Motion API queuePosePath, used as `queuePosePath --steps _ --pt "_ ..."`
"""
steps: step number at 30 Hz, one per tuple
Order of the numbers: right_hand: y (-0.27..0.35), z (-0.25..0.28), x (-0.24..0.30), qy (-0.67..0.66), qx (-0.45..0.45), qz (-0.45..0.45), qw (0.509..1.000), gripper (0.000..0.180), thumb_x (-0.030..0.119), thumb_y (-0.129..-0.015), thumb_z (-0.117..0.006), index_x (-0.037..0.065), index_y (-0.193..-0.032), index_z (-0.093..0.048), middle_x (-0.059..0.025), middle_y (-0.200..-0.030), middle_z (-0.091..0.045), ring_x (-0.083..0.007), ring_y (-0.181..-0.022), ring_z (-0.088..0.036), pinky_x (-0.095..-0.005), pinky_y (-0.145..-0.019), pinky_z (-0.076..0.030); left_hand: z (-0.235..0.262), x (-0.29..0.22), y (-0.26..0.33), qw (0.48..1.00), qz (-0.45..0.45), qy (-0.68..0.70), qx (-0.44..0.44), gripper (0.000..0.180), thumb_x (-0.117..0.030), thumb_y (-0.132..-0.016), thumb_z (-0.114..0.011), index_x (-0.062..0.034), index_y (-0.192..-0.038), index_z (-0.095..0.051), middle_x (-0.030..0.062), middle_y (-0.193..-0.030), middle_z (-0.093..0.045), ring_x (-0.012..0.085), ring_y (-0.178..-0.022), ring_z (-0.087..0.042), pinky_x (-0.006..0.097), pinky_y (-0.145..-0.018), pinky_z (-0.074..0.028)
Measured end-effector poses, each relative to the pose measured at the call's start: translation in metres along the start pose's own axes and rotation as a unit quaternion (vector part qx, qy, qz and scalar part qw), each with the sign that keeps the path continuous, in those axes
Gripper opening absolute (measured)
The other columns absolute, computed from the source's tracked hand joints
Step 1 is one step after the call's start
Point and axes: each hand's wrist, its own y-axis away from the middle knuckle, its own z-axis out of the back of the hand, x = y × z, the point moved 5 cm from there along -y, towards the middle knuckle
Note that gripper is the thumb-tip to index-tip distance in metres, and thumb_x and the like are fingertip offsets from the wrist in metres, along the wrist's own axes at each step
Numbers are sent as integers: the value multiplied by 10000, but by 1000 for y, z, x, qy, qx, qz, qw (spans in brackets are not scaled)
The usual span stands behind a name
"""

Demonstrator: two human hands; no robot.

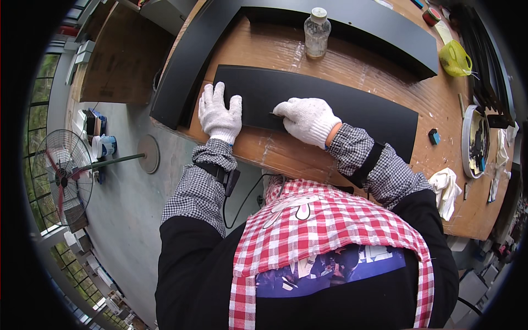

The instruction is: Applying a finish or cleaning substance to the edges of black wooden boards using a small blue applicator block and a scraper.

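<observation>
- Panel (302, 86), long, dark and matte, lies on the bench (247, 41) beneath the left hand (220, 113) and right hand (309, 122).
- Left hand open, fingers spread, palm down over the panel's left end; pressing rather than gripping, by the look of it.
- Right hand curled, thumb and forefinger drawn together low over the panel; whether they pinch something small, cannot tell.
- Handling, judged by eye: stiff board, moderate weight, awkward by length more than by load. Smooth face may slide under knit gloves and probably scuffs easily; corners look the fragile part.
- Best hold: one hand at each short end, fingers beneath the edge. Left hand is at one end already; the other lies beyond the right forearm.
- Edges: near side of the bench runs just short of both wrists, with a narrow strip of brown covering between it and the panel.
- Dark frame (352, 25) blocks leftward travel just beside the left hand and walls off the far side. Clear bottle (317, 36) stands beyond the right hand, easily knocked.
- Most room: right of the right hand, past the panel's end, minding the blue block (434, 136) and white cloth (445, 192).
</observation>
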Motion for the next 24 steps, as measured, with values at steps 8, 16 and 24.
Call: queuePosePath --steps 8,16,24 --pt "-1 0 -1 -2 5 -1 1000 288 144 -892 -554 131 -1138 -703 -124 -1050 -712 -307 -957 -692 -403 -845 -557 -1 0 0 1000 4 1 2 602 -430 -882 -620 -90 -1375 -551 225 -1483 -434 427 -1368 -392 502 -1169 -278" --pt "-3 -2 -1 -4 10 6 1000 288 152 -889 -557 129 -1135 -706 -127 -1051 -711 -309 -963 -689 -404 -856 -554 -1 2 0 1000 8 -6 4 600 -431 -881 -617 -93 -1373 -552 223 -1486 -431 426 -1369 -391 498 -1174 -271" --pt "7 6 -9 -56 -4 9 998 295 169 -898 -547 131 -1144 -705 -105 -1065 -709 -285 -1001 -679 -385 -876 -547 -1 -12 -6 1000 -3 -12 21 608 -432 -886 -614 -83 -1378 -545 220 -1478 -432 397 -1363 -405 476 -1180 -265"
